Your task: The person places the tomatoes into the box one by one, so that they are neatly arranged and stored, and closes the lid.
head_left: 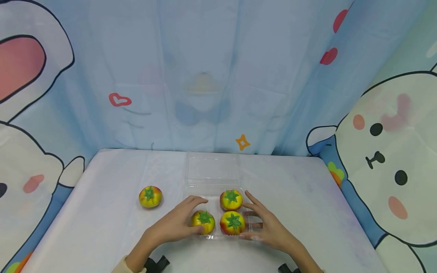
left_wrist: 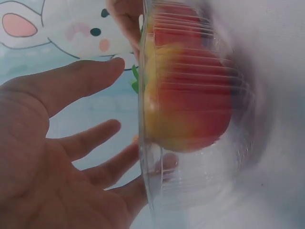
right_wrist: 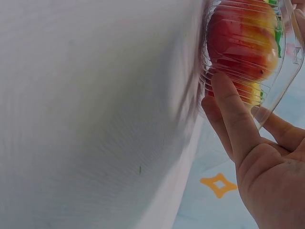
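Note:
A clear plastic clamshell box point(head_left: 213, 237) lies open on the table, its lid point(head_left: 213, 168) spread out behind. Inside it sit three red-and-yellow fruits with green leafy tops: one front left point(head_left: 207, 225), one back right point(head_left: 227, 204), one front right point(head_left: 227, 228). My left hand point(head_left: 175, 222) is at the box's left side, thumb and fingers spread around the front left fruit; whether it touches is hard to tell. On the right side, my right hand point(head_left: 269, 229) touches the box wall with extended fingers point(right_wrist: 231, 102). The back left place holds no fruit.
Another such fruit point(head_left: 150, 196) sits on the white-covered table point(head_left: 112, 227), left of the box. A light blue curtain point(head_left: 205, 45) with cartoon animals hangs behind the table and at both sides.

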The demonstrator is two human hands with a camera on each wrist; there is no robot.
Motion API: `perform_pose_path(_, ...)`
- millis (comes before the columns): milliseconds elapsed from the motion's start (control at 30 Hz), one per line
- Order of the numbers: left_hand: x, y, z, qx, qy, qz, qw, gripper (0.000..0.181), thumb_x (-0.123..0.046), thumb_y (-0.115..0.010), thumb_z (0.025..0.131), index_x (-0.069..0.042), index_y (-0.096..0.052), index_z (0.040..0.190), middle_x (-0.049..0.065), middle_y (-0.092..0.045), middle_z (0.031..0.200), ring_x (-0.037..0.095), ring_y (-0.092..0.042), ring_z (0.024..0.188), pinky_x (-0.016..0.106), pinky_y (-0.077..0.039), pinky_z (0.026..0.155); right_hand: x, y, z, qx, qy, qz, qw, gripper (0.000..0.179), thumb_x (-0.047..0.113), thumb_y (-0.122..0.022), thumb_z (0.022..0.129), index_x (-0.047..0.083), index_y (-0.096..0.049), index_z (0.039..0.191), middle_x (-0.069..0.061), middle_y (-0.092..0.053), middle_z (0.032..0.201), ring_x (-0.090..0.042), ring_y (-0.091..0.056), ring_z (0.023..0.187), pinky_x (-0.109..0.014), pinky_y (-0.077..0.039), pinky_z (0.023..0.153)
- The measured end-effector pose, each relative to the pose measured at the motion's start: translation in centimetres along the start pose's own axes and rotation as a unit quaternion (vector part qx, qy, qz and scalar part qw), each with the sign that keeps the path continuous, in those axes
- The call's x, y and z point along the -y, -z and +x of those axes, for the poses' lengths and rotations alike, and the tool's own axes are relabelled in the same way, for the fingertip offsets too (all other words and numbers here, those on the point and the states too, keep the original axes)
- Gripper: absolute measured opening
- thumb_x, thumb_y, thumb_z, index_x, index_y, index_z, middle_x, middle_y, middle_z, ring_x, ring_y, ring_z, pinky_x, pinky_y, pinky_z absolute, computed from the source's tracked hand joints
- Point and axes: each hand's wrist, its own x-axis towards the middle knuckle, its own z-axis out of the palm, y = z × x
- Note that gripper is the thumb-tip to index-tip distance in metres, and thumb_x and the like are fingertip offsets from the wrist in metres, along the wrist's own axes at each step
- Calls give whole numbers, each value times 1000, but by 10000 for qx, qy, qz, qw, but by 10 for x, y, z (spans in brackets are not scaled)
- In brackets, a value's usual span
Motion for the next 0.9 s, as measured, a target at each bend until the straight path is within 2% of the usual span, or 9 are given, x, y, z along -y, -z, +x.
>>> perform_pose_path(100, 1, 2, -4, -319, -36, -115, 9994, 71, -26, -79, 94, -23, -46, 156, 0, -48, 161, 29, -53, 145, 54, -48, 119, 0, 0, 0, -12, -35, -4, 10000, 88, 35, -93, 81, 14, -50, 156, -7, -8, 181, -46, -58, 137, -33, -65, 93)
perform_pose_path(200, 2, 7, -8, -785, -49, -113, 9968, 69, -21, -79, 95, -21, -47, 156, 1, -48, 161, 29, -54, 145, 51, -52, 116, -1, 0, -1, -27, -60, 8, 10000, 88, 34, -93, 81, 15, -50, 155, -6, -8, 181, -46, -58, 137, -33, -65, 93)
perform_pose_path(367, 5, 21, -18, -1444, 111, 159, 9893, 67, -19, -81, 93, -20, -52, 153, 5, -48, 161, 31, -49, 149, 55, -50, 117, -1, 0, 0, 6, -32, 37, 10000, 89, 34, -93, 81, 14, -50, 156, -7, -7, 181, -46, -58, 137, -33, -65, 94)
perform_pose_path(667, 23, 42, -32, -2155, 306, 550, 9745, 63, -16, -82, 92, -14, -56, 150, 12, -49, 160, 39, -46, 148, 64, -47, 116, -1, 0, 0, 3, -24, 42, 10000, 89, 34, -93, 81, 14, -50, 156, -7, -7, 181, -46, -58, 137, -32, -65, 94)
perform_pose_path(900, 36, 61, -42, -2348, 635, 737, 9672, 60, -14, -80, 93, -11, -57, 148, 17, -51, 158, 44, -48, 143, 67, -48, 112, 0, 0, -1, -8, -1, 31, 10000, 89, 34, -93, 81, 15, -50, 156, -7, -7, 181, -46, -58, 137, -33, -65, 94)
